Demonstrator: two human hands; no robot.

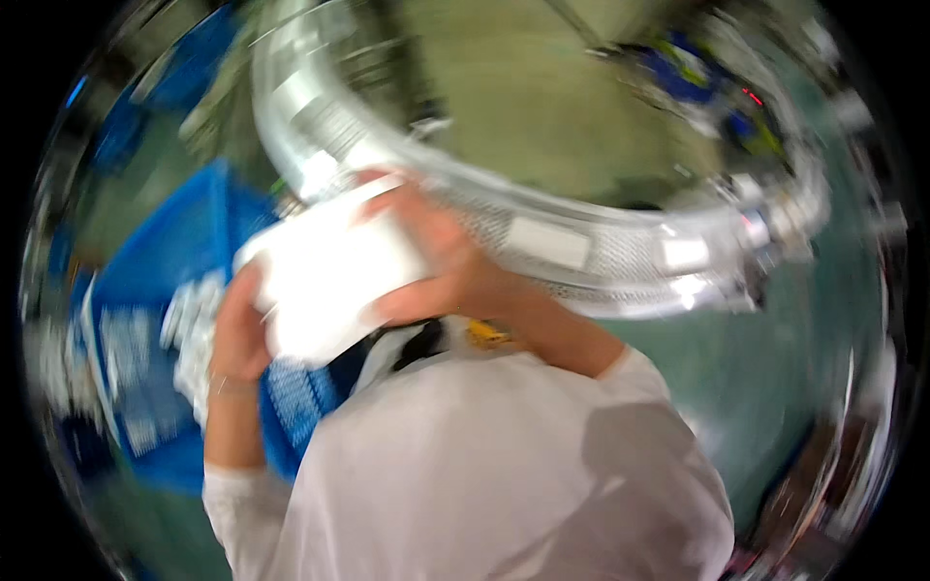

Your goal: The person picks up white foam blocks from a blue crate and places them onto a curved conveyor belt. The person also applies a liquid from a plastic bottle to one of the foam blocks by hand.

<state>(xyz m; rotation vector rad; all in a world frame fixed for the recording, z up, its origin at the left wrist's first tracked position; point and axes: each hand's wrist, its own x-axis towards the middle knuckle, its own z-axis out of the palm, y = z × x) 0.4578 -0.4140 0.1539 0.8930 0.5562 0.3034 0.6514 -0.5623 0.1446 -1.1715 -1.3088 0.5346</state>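
Between my two hands is a white box-like thing point(334, 276), blurred by motion, its exact kind unclear. My left hand point(242, 324) grips its left side, with the thumb along the edge. From the right, my right hand point(436, 252) wraps round it, fingers over the far top and thumb at the near corner. The thing is held up in front of my chest, tilted a little. Behind it runs a curved metal conveyor point(484, 218).
A flat white piece point(548, 242) and a smaller white piece point(684, 254) lie on the conveyor. At my left stands a blue bin point(160, 252) with white items point(197, 324) in it. Far right, a blurred blue and yellow shape point(688, 73) shows beyond the conveyor.
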